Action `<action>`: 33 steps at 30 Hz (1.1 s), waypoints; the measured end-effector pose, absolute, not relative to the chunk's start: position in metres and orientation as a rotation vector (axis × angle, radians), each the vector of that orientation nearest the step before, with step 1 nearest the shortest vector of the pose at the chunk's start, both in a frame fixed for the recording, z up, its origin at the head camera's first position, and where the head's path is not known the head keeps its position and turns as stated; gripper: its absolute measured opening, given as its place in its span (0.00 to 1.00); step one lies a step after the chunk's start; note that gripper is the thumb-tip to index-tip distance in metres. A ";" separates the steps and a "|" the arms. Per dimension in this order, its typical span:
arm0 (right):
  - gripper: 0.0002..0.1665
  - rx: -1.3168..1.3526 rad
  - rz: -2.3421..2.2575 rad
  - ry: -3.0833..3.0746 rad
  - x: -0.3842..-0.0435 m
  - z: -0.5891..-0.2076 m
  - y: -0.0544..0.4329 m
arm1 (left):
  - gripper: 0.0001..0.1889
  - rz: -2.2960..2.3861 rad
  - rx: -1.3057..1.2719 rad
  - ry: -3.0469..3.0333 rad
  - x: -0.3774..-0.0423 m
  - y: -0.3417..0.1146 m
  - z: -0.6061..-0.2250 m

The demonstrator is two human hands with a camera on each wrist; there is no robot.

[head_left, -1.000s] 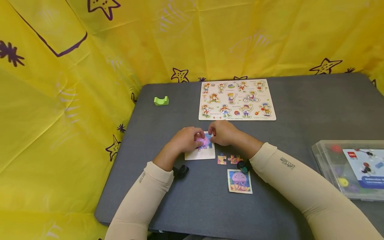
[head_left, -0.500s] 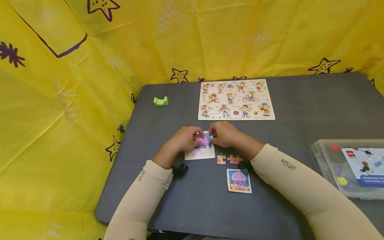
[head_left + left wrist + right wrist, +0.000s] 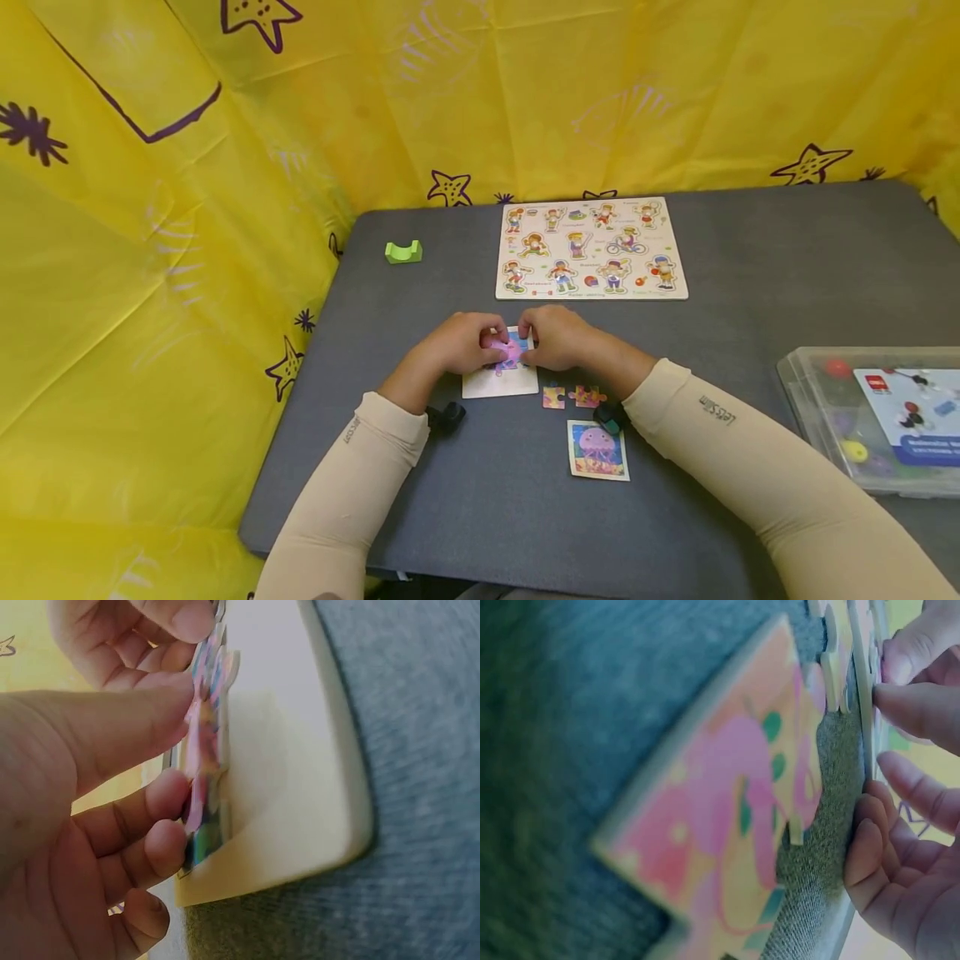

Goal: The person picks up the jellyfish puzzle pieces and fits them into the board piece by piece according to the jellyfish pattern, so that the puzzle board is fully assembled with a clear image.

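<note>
At mid-table, head view: cream tray (image 3: 498,384) flat on the dark cloth, joined jellyfish pieces (image 3: 513,353) over its far part, near strip bare. Left hand (image 3: 467,343) and right hand (image 3: 558,337) are just apart, both curled, each gripping the pieces between thumb and fingers, one from either side. Loose pieces (image 3: 553,397) lie just off the tray's near right corner, picture card (image 3: 598,451) nearer the person. Step looks like lining up the upper part of the jigsaw; next move probably calls for squaring it without popping joints, then a loose piece for the bare strip. Left wrist view: thumb on the pieces' face, two fingertips against their edge, little finger off, so only a small gap between thumb and fingers. Piece edges look proud of the tray, seating probably unfinished. Right wrist view: one loose piece fills the foreground, blurred; behind it, thumb and forefinger nearly together at the tray's edge, other fingers bent. Exact contact there hidden, can't tell which piece it holds.
</note>
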State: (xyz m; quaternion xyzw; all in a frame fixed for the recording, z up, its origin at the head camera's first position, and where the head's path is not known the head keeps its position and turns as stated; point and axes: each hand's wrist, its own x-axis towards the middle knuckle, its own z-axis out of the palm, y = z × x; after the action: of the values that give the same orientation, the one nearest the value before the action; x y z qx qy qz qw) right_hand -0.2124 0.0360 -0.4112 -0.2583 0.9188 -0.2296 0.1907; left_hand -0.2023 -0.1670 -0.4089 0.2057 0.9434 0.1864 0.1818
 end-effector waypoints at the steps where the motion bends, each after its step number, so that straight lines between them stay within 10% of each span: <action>1: 0.19 -0.724 -0.647 2.579 -0.213 -0.412 0.036 | 0.09 0.523 0.579 2.664 -0.203 -0.167 -0.409; 33: 0.16 -0.785 -0.439 2.478 -0.168 -0.400 0.068 | 0.09 0.501 0.510 2.641 -0.205 -0.163 -0.403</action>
State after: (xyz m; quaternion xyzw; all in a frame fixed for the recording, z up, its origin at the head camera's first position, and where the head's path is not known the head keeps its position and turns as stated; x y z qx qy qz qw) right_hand -0.1679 0.0682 -0.4002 -0.2885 0.9101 -0.1612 0.2500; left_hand -0.2045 -0.1628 -0.4032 0.1828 0.9454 0.1795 0.2015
